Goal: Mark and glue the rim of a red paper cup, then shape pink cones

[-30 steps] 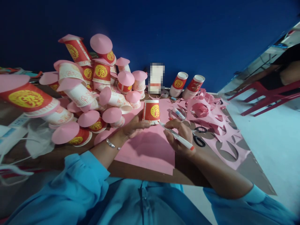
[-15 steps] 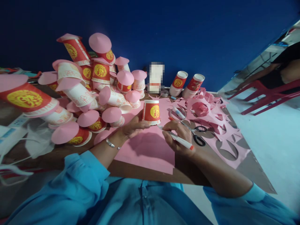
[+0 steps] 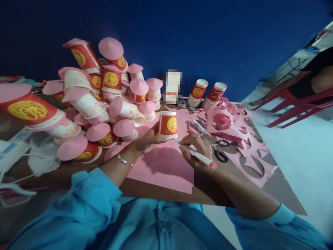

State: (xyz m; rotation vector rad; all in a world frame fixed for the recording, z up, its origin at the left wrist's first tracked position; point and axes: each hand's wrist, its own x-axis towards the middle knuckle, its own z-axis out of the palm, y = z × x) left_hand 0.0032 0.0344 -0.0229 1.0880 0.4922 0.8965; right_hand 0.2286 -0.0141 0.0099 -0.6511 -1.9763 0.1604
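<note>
Resting upside down on a pink paper sheet (image 3: 166, 166), a red paper cup (image 3: 168, 125) with a yellow emblem stood at the middle of the brown table (image 3: 161, 195). The left hand (image 3: 148, 140) steadied the cup from its near left side, fingers curled against the lower wall and rim. The right hand (image 3: 199, 152) was closed round a white marker (image 3: 196, 154) with a red end cap, its tip laid on the sheet just beside the cup's rim (contact with the cup itself could not be told). A bracelet (image 3: 123, 159) circled the left wrist; both arms wore blue sleeves (image 3: 85, 205).

Left of the cup rose a heap of finished cups (image 3: 104, 100), each capped with a pink paper cone, crowding the table's left half and reaching close to the left hand. Right of the marker hand lay black-handled scissors (image 3: 220, 149), a glue stick (image 3: 199, 125) and a litter of pink offcuts (image 3: 234, 132) with round holes cut out. Two plain cups (image 3: 206, 93) lay tipped against the blue wall (image 3: 182, 38) behind. A red plastic chair (image 3: 296, 107) and another person (image 3: 314, 74) showed at far right.
</note>
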